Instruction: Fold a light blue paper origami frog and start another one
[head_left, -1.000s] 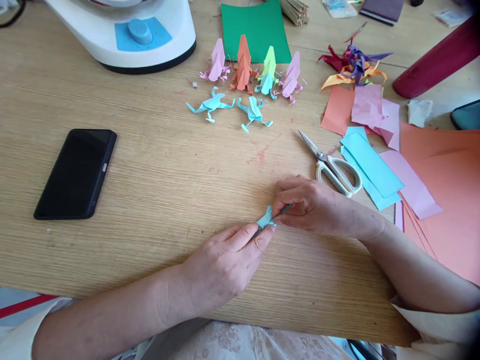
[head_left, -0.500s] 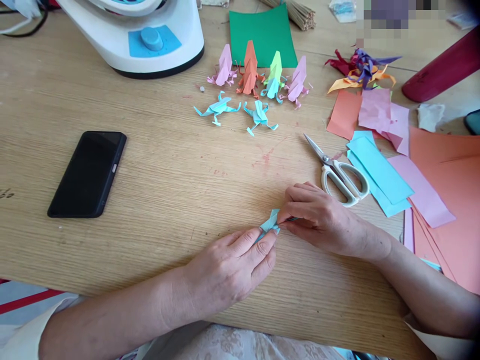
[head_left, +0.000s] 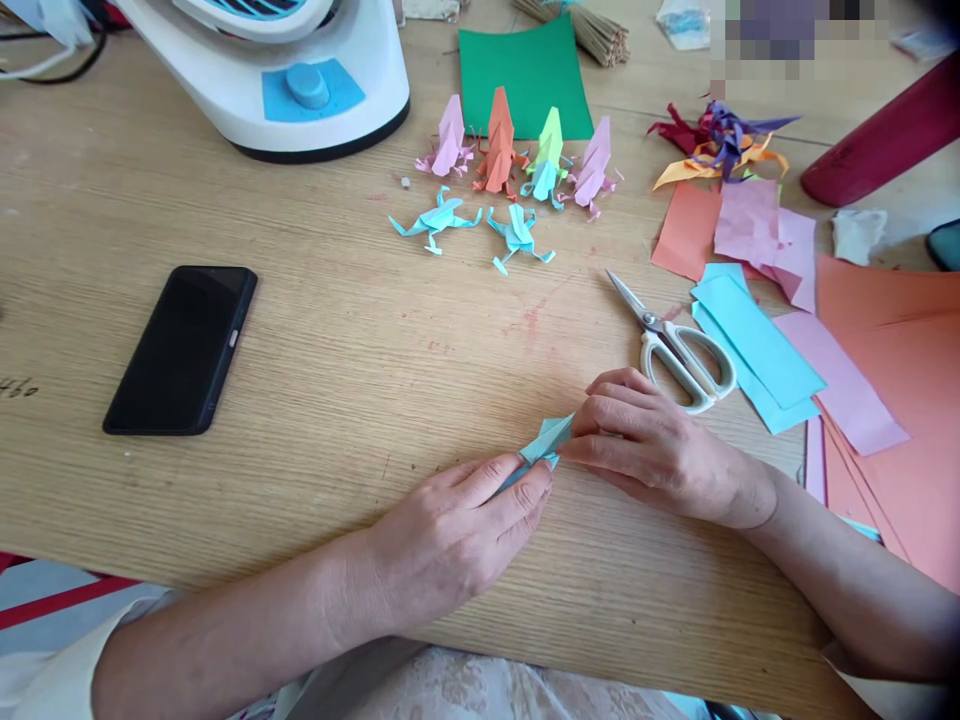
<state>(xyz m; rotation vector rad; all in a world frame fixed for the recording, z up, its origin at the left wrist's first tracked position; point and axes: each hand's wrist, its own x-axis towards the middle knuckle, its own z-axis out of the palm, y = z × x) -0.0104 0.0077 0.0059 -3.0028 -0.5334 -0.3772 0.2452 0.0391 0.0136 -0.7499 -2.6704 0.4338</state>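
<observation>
Between my two hands is a small folded piece of light-blue origami paper [head_left: 546,440], partly hidden by the fingers. My left hand [head_left: 469,530] pinches its near end, with thumb and fingers closed on it just above the table. My right hand [head_left: 645,440] grips the other end at the fingertips. White-handled scissors [head_left: 688,360] lie just beyond my right hand, blades pointing away to the left. Farther off stand folded paper figures with curled legs, among them an orange one [head_left: 498,145] and a light-blue one [head_left: 517,235].
A black phone [head_left: 180,350] lies on the left, below a white fan base [head_left: 330,110]. Light-blue strips [head_left: 761,340] and orange sheets [head_left: 892,400] spread over the right side. At the back are a green sheet [head_left: 525,75], bundled sticks [head_left: 592,30] and a dark red bottle [head_left: 885,140].
My right fingers have shifted slightly right along the light-blue paper, and more of its upper flap shows. My left hand keeps its hold almost in place.
</observation>
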